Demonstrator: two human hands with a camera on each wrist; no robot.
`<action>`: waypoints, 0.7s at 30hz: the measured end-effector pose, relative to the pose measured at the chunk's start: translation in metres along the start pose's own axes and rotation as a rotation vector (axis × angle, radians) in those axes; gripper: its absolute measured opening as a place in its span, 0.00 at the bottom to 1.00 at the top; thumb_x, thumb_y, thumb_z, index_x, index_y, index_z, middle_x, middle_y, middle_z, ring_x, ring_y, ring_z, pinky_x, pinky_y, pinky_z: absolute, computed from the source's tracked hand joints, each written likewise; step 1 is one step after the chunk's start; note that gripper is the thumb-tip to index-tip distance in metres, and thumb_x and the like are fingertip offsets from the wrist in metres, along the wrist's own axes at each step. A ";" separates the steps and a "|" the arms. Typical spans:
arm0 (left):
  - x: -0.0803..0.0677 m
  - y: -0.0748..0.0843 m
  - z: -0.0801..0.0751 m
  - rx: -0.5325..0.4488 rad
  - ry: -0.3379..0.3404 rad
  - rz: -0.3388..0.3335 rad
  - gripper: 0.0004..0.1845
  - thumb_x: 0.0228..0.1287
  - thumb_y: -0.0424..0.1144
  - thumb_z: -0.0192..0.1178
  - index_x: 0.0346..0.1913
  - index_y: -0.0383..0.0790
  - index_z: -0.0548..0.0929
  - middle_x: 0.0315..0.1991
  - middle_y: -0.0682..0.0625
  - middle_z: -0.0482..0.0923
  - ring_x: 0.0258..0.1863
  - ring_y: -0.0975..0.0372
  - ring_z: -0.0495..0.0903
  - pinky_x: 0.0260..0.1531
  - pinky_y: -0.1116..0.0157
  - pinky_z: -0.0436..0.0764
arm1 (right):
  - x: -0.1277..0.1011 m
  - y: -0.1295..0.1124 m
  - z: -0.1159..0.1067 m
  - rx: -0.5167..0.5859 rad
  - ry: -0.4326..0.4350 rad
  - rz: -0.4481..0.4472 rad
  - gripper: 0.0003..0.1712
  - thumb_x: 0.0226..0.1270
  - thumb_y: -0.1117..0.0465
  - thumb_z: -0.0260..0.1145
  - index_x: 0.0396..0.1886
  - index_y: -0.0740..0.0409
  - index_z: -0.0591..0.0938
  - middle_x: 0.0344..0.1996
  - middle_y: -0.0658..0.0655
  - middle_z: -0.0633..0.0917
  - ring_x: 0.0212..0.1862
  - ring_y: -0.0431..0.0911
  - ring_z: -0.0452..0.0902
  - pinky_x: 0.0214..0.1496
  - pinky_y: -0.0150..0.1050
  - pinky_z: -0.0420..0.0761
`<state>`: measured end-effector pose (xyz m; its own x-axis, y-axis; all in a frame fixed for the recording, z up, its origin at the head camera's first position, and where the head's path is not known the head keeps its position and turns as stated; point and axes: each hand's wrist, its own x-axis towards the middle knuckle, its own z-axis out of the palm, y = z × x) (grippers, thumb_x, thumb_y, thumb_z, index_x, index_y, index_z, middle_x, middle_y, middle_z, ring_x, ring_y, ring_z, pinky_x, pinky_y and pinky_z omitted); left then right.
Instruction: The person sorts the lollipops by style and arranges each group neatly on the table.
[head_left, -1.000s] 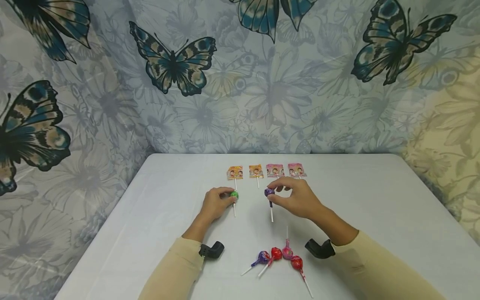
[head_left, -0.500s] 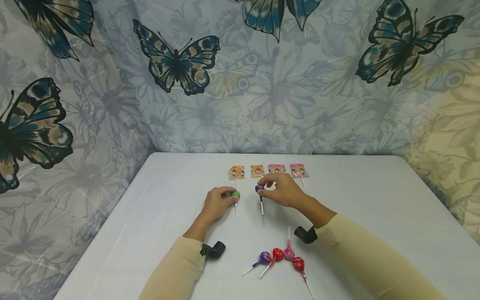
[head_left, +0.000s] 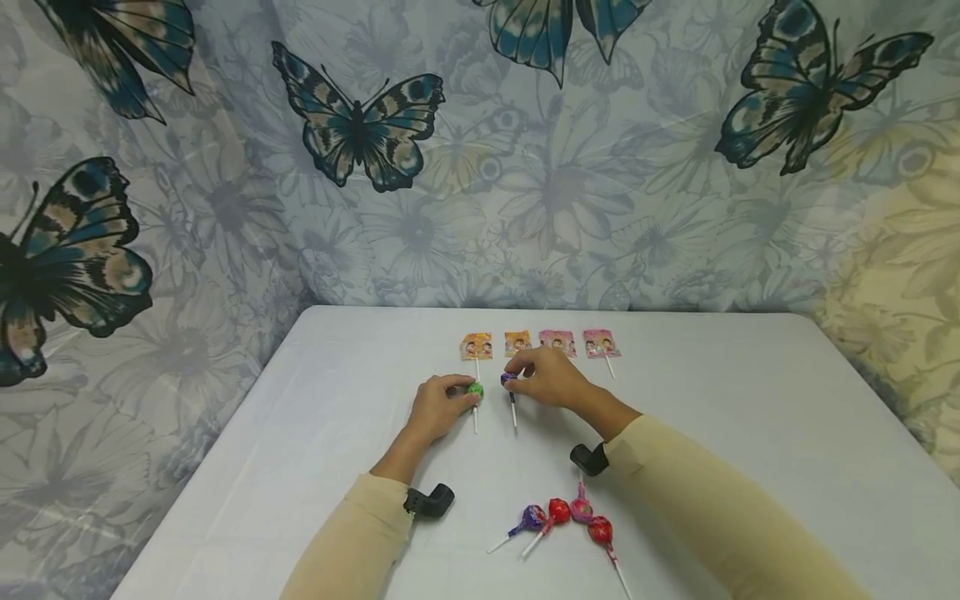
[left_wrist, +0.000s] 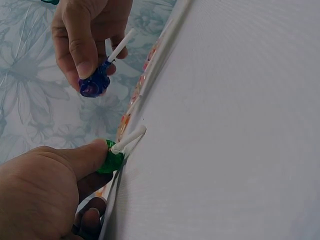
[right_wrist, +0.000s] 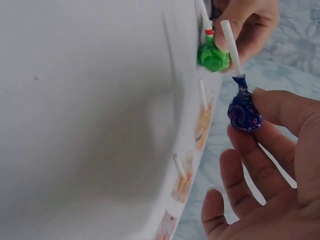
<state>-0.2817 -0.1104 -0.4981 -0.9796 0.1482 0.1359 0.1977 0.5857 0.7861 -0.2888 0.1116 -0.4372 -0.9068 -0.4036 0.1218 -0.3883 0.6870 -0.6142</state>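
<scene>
Green wrapping shows at the left, where the left hand [head_left: 438, 407] pinches a green lollipop [head_left: 476, 391] by its ball, its stick pointing toward the person, in line with the leftmost orange packet [head_left: 476, 347]. Just right of it, across a narrow gap, is the purple lollipop [right_wrist: 244, 111], its ball pinched between the thumb and a fingertip of the right hand [head_left: 551, 379], the other fingers spread apart. Its stick also points toward the person, so the two long axes run roughly parallel. The ball sits on the near side of the second orange packet [head_left: 517, 342]; whether it touches the worktop [head_left: 337, 375], I cannot tell. The right hand reaches in from the right.
</scene>
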 end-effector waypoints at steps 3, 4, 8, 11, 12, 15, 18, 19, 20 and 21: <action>-0.001 0.000 0.001 -0.002 -0.005 0.003 0.14 0.57 0.40 0.71 0.48 0.46 0.87 0.40 0.52 0.79 0.41 0.59 0.75 0.43 0.57 0.74 | 0.003 0.002 0.001 -0.005 -0.029 0.028 0.11 0.57 0.56 0.74 0.38 0.54 0.87 0.33 0.46 0.85 0.34 0.42 0.75 0.33 0.38 0.75; -0.001 0.001 0.001 -0.002 -0.006 0.004 0.14 0.57 0.40 0.71 0.48 0.46 0.87 0.40 0.51 0.79 0.41 0.58 0.75 0.44 0.57 0.74 | 0.004 0.003 0.001 -0.004 -0.038 0.040 0.11 0.57 0.56 0.74 0.38 0.54 0.87 0.33 0.46 0.85 0.33 0.41 0.75 0.32 0.38 0.75; 0.000 0.003 0.001 -0.001 -0.003 0.013 0.14 0.57 0.40 0.71 0.48 0.46 0.87 0.41 0.51 0.79 0.42 0.58 0.75 0.45 0.56 0.74 | 0.006 0.004 0.001 -0.006 -0.052 0.059 0.11 0.57 0.57 0.74 0.38 0.55 0.87 0.33 0.47 0.86 0.32 0.41 0.76 0.32 0.38 0.75; 0.000 0.002 0.001 -0.001 -0.002 0.019 0.14 0.57 0.40 0.71 0.48 0.46 0.87 0.40 0.51 0.79 0.41 0.58 0.75 0.44 0.57 0.74 | 0.007 0.004 0.003 -0.001 -0.057 0.065 0.10 0.57 0.58 0.74 0.38 0.55 0.87 0.32 0.47 0.86 0.31 0.42 0.76 0.32 0.38 0.76; 0.000 0.002 0.000 -0.001 -0.002 0.021 0.14 0.57 0.40 0.71 0.47 0.45 0.87 0.40 0.51 0.80 0.41 0.58 0.75 0.43 0.57 0.74 | 0.007 0.005 0.004 0.002 -0.058 0.066 0.10 0.57 0.58 0.74 0.38 0.55 0.87 0.32 0.47 0.86 0.31 0.42 0.76 0.33 0.38 0.76; 0.000 0.002 0.000 0.000 0.000 0.023 0.14 0.57 0.40 0.71 0.47 0.45 0.88 0.40 0.52 0.80 0.40 0.58 0.75 0.43 0.56 0.74 | 0.007 0.007 0.009 0.004 -0.065 0.064 0.10 0.56 0.58 0.74 0.38 0.55 0.88 0.31 0.47 0.86 0.32 0.41 0.77 0.33 0.38 0.77; -0.001 0.002 0.000 0.000 0.004 0.019 0.14 0.57 0.39 0.71 0.47 0.45 0.88 0.40 0.51 0.80 0.40 0.58 0.75 0.43 0.56 0.74 | 0.007 0.010 0.015 0.005 -0.070 0.073 0.10 0.56 0.58 0.74 0.38 0.55 0.88 0.32 0.47 0.86 0.33 0.41 0.78 0.34 0.37 0.77; -0.001 0.001 0.000 0.001 0.004 0.018 0.14 0.57 0.39 0.71 0.47 0.45 0.88 0.40 0.51 0.80 0.40 0.58 0.75 0.43 0.57 0.74 | 0.006 0.011 0.016 0.009 -0.069 0.077 0.10 0.56 0.58 0.74 0.38 0.54 0.88 0.32 0.47 0.86 0.33 0.41 0.78 0.34 0.37 0.77; -0.002 0.002 0.000 0.000 0.005 0.016 0.14 0.56 0.39 0.71 0.47 0.45 0.88 0.40 0.51 0.80 0.40 0.58 0.75 0.43 0.57 0.74 | 0.006 0.012 0.017 0.013 -0.068 0.081 0.10 0.56 0.58 0.74 0.38 0.54 0.88 0.33 0.47 0.86 0.34 0.41 0.78 0.35 0.37 0.77; -0.002 0.002 0.000 0.001 0.003 0.015 0.14 0.57 0.39 0.71 0.47 0.45 0.88 0.40 0.51 0.80 0.40 0.58 0.75 0.43 0.57 0.74 | 0.006 0.012 0.019 0.017 -0.067 0.079 0.10 0.56 0.58 0.74 0.38 0.54 0.88 0.33 0.47 0.86 0.34 0.41 0.78 0.35 0.38 0.77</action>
<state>-0.2792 -0.1101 -0.4969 -0.9766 0.1544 0.1499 0.2126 0.5843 0.7832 -0.2961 0.1062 -0.4585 -0.9211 -0.3888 0.0206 -0.3130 0.7080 -0.6330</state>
